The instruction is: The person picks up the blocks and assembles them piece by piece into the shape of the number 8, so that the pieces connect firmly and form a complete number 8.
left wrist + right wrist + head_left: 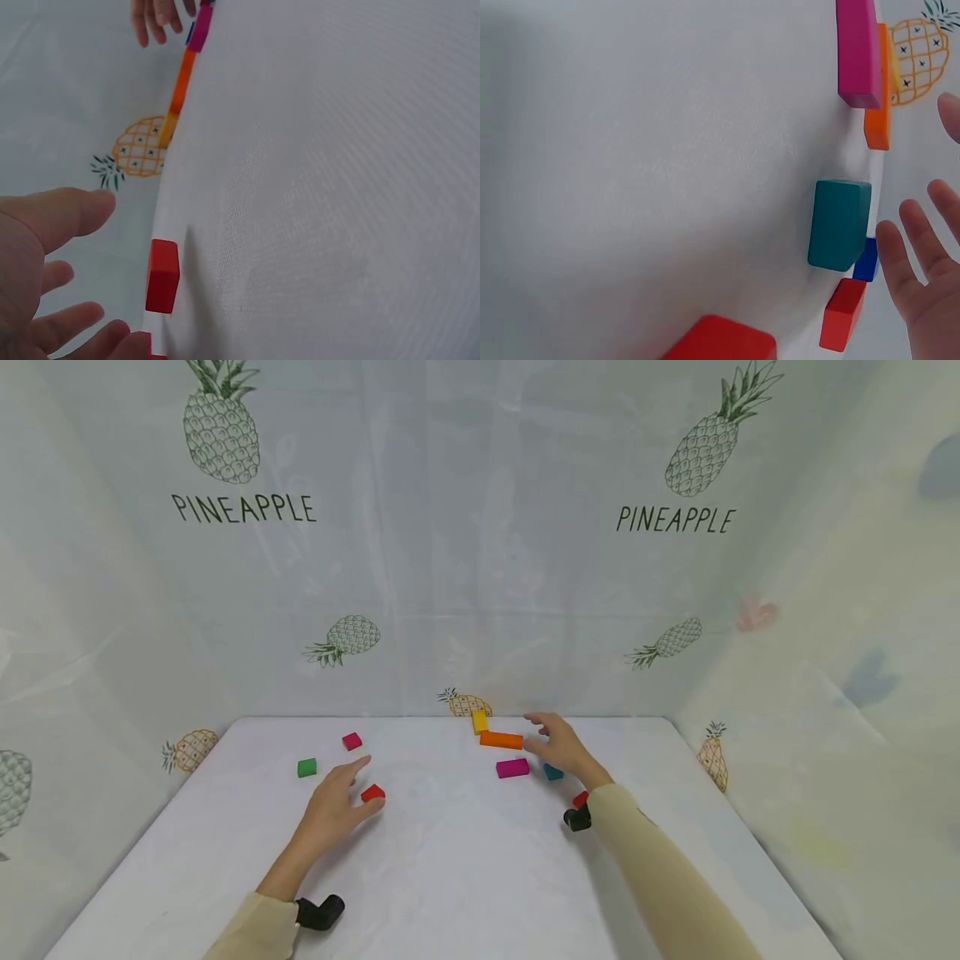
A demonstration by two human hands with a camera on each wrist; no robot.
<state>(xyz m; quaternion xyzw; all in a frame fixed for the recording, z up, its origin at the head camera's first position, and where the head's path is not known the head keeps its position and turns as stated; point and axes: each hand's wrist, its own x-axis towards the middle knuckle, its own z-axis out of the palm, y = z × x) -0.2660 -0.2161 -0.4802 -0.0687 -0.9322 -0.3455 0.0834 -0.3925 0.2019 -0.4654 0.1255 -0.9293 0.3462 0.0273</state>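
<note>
My left hand (333,810) hovers with thumb and fingers spread around a red block (372,793); the left wrist view shows a gap between that red block (163,276) and the fingers. Behind it lie a green block (307,767) and a crimson block (352,741). My right hand (561,747) is held above the right-hand blocks, fingers apart, holding nothing. Near it are an orange block (501,740), a magenta block (513,768) and a teal block (553,772). In the right wrist view, a blue block (866,260) and a red block (843,315) show beside the fingers.
A yellow block (480,722) stands at the table's back edge, against the orange one. Another red block (581,799) is partly hidden by the right wrist. The white table (465,877) is backed by a pineapple-printed curtain (480,527).
</note>
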